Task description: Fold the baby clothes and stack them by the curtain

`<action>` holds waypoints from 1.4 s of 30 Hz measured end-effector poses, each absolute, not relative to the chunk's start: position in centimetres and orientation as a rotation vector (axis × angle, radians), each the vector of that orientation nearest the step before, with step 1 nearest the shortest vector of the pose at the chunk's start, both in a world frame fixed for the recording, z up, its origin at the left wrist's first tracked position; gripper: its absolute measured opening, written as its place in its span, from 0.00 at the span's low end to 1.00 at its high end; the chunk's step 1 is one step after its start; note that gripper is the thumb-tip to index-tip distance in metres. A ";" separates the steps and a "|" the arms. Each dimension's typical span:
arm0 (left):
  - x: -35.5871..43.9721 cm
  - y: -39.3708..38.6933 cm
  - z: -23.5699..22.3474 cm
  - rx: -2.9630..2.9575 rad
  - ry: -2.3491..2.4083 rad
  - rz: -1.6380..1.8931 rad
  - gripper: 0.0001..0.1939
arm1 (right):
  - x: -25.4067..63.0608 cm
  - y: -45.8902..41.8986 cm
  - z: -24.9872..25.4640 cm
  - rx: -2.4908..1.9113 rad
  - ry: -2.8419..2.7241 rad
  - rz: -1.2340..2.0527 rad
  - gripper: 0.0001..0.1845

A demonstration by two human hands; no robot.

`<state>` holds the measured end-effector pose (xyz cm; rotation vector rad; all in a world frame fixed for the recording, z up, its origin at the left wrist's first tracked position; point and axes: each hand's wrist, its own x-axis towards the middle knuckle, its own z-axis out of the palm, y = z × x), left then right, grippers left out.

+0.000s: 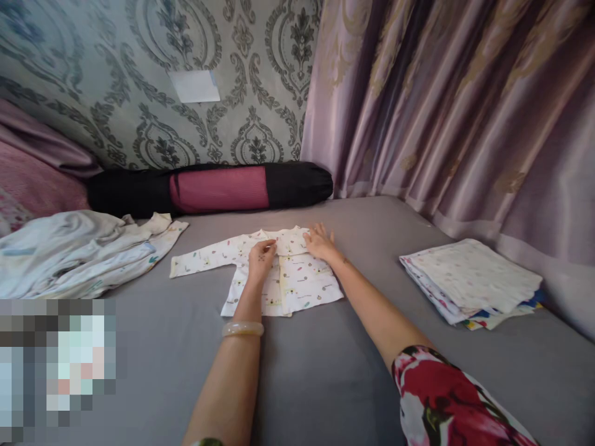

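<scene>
A small white baby shirt [302, 285] with a tiny print lies flat on the grey sheet. One sleeve stretches out to the left, while the other is folded inward across the chest. My left hand [263, 257] is closed, its fingers pinched together at the end of the folded sleeve; the fingertips are partly hidden. At the shirt's right shoulder, my right hand [320, 243] rests with its fingers spread, pressing on the cloth at the fold. A pale bangle [242, 329] circles my left wrist.
Folded clothes [478, 275] are stacked on the right. A loose heap of clothes [83, 248] lies on the left. Behind the shirt, a long black and maroon bag [218, 189] runs along the wall, with curtains [395, 105] at right. The lower left corner is pixelated.
</scene>
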<state>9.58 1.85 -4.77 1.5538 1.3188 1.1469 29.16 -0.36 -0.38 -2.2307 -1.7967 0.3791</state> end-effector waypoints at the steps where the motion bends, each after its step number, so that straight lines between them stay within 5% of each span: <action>1: 9.5 1.8 -4.7 1.551 1.323 1.148 0.21 | 28.1 -0.7 -0.7 -2.221 -1.863 0.376 0.33; 42: 8.9 2.1 -5.3 2.220 1.558 0.929 0.17 | 28.3 -0.2 -3.4 -2.341 -1.894 0.203 0.40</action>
